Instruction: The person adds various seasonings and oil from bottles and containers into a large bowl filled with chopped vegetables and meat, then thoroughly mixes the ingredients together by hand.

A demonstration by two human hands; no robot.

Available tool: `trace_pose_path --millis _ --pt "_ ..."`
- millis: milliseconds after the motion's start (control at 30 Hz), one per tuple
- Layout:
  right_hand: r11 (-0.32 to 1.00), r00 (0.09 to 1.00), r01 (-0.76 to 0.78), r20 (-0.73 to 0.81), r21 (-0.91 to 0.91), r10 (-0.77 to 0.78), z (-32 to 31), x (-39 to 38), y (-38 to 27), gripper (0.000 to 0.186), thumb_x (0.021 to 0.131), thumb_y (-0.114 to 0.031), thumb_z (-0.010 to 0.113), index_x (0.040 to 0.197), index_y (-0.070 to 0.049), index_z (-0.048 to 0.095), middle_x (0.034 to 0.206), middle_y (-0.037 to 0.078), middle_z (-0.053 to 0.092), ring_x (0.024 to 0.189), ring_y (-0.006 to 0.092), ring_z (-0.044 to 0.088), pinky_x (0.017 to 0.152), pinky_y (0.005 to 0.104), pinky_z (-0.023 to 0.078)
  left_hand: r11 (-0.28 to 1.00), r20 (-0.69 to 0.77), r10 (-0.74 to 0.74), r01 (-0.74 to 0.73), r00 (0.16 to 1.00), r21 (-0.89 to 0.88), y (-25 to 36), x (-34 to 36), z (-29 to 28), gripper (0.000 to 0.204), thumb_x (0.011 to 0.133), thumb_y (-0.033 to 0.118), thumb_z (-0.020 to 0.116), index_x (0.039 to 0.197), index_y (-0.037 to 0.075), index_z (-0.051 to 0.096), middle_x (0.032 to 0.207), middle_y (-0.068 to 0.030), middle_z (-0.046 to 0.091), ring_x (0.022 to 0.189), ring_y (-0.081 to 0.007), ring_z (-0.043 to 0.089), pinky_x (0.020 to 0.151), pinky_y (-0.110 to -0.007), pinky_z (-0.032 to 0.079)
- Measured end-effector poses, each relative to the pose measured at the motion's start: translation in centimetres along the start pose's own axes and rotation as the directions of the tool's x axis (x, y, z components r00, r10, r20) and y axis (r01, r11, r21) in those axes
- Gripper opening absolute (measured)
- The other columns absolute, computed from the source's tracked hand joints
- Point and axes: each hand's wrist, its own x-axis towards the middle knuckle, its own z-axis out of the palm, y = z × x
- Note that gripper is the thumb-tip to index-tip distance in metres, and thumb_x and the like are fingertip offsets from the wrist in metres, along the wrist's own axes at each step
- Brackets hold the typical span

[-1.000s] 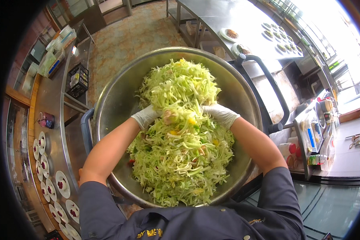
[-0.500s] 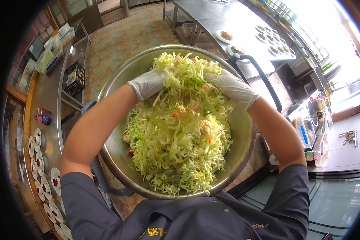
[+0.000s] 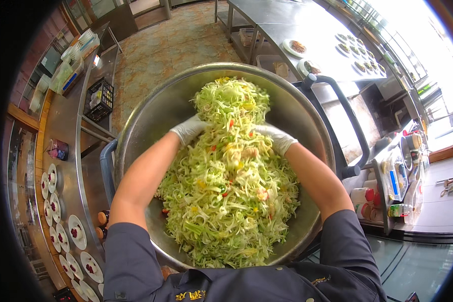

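Observation:
A big heap of shredded pale green vegetables (image 3: 226,201), flecked with red and yellow bits and paler lumps, fills much of a wide, deep metal bowl (image 3: 151,111). My left hand (image 3: 190,129), in a thin white glove, presses into the heap's left side near the far end. From the right, my gloved right hand (image 3: 277,137) reaches in opposite it. A raised clump of the shreds is gathered between and beyond the two hands. The fingers of both are buried in the shreds, and their shape is hidden.
A dark-handled cart (image 3: 350,116) stands around the bowl. Small plates with dark red food (image 3: 79,232) line the left counter (image 3: 60,126). Plated food (image 3: 295,48) sits on the steel table (image 3: 272,25) at far right. A black crate (image 3: 99,99) is below the left counter.
Both hands have sunk lower into the heap, and the lifted shreds have come down with them. The whole scene has shifted slightly down and right in view.

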Motion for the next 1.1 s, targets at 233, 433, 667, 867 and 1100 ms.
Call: trace_pose_path --millis 233,433,667,867,1100 --pt "0.999 0.990 0.016 0.136 0.049 -0.023 3.0 -3.7 -2.7 0.061 0.085 -0.030 0.072 0.133 0.001 0.051 0.127 0.011 0.060 0.116 0.0194 0.056 0.101 0.0333 0.043 0.982 0.187 0.073 -0.103 0.980 0.160 1.5 -2.9 1.5 0.054 0.090 0.028 0.068 0.136 0.006 0.051 0.125 -0.0100 0.061 0.106 -0.0137 0.060 0.091 -0.030 0.051" --pt "0.972 0.989 -0.085 -0.139 -0.217 0.056 8.4 -10.7 -12.3 0.063 0.080 -0.034 0.076 0.129 -0.002 0.052 0.117 0.012 0.061 0.103 0.0191 0.061 0.088 0.0344 0.054 0.942 0.161 0.269 -0.294 0.950 0.161 10.3 -11.7 5.3 0.060 0.090 0.032 0.063 0.140 0.006 0.046 0.132 -0.0115 0.057 0.113 -0.0168 0.058 0.097 -0.032 0.048" --pt "0.975 0.977 0.183 -0.087 -0.129 -0.195 13.1 -13.4 -15.8 0.046 0.088 -0.025 0.070 0.125 -0.004 0.054 0.110 0.009 0.064 0.088 0.0143 0.066 0.063 0.0261 0.060 0.883 0.158 0.257 -0.298 0.954 0.364 11.8 -11.4 4.1 0.054 0.093 0.034 0.057 0.139 0.007 0.048 0.128 -0.0131 0.058 0.112 -0.0194 0.058 0.098 -0.032 0.047" --pt "0.808 0.967 0.005 -0.203 -0.589 -0.154 9.7 -15.7 -12.1 0.036 0.086 -0.001 0.058 0.121 0.003 0.053 0.099 0.011 0.065 0.065 0.0077 0.057 0.055 0.0179 0.050 0.592 0.008 0.055 -0.039 0.998 0.805 11.3 -17.1 3.3 0.078 0.080 0.045 0.070 0.139 0.001 0.044 0.127 -0.0193 0.057 0.113 -0.0275 0.057 0.100 -0.037 0.045" --pt "0.341 0.970 0.199 0.134 -0.919 -0.204 12.9 -19.0 -4.2 0.108 0.072 -0.034 0.082 0.152 -0.003 0.016 0.155 0.029 0.010 0.137 0.0371 0.033 0.115 0.0471 0.026 0.135 0.413 0.256 -0.455 0.874 0.880 3.1 -18.7 10.8 0.083 0.078 0.050 0.070 0.140 0.001 0.042 0.121 -0.0231 0.054 0.111 -0.0331 0.056 0.098 -0.041 0.045"
